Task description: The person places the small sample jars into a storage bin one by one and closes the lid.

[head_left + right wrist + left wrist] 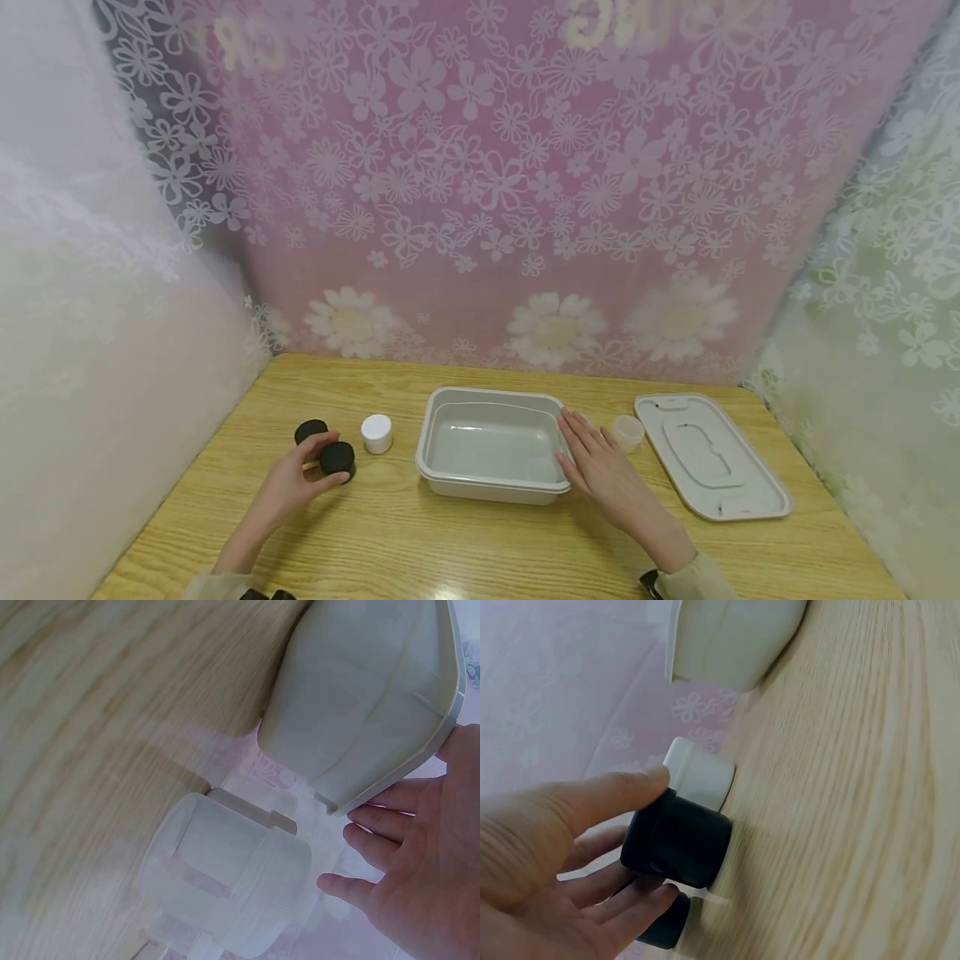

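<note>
Pinching from the sides, a left hand (291, 482) grips a round, lidded black plastic jar (337, 457), a second round black jar (310, 429) at its ten o'clock.
A level lift should best clear the round white plastic jar (377, 432) at two; wood tabletop (405, 533) offers room toward five. At three, a grey rectangular plastic tub (491, 491) meets the right hand's (606, 475) straight fingers along its rim.

Fingers (381, 823) touch the tub (360, 697) near a translucent jar (232, 870).
</note>
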`<state>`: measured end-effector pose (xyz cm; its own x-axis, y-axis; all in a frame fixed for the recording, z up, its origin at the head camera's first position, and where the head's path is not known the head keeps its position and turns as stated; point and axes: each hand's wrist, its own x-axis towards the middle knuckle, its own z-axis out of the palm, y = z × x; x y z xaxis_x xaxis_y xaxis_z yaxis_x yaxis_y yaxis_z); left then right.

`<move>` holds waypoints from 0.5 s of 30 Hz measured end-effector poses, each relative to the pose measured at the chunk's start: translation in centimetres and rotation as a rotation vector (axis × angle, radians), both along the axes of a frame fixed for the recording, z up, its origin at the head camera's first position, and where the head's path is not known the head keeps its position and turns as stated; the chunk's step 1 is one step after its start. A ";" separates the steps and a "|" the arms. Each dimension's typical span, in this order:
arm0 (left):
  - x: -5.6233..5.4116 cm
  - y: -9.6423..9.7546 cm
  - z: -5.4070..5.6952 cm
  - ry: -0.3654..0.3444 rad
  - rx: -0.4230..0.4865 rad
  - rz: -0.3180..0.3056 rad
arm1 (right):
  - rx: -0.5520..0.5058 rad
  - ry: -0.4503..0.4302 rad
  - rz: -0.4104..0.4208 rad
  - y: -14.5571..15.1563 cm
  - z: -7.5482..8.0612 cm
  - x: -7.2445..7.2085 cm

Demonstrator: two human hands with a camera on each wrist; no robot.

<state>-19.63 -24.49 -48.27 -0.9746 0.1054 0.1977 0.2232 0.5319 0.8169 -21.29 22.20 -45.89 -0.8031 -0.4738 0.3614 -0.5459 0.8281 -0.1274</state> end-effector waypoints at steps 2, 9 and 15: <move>0.0 0.0 -0.1 -0.010 -0.023 0.006 | -0.002 -0.004 -0.001 0.0 0.0 0.0; 0.0 0.2 -0.4 -0.049 -0.048 0.049 | -0.003 -0.004 0.003 0.0 0.1 0.0; 0.0 0.5 0.0 -0.047 -0.015 0.080 | -0.003 -0.003 0.002 0.0 0.1 0.0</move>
<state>-19.59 -23.95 -48.32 -0.9881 0.0294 0.1507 0.1412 0.5589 0.8171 -21.30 22.23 -45.84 -0.8031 -0.4742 0.3608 -0.5472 0.8266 -0.1315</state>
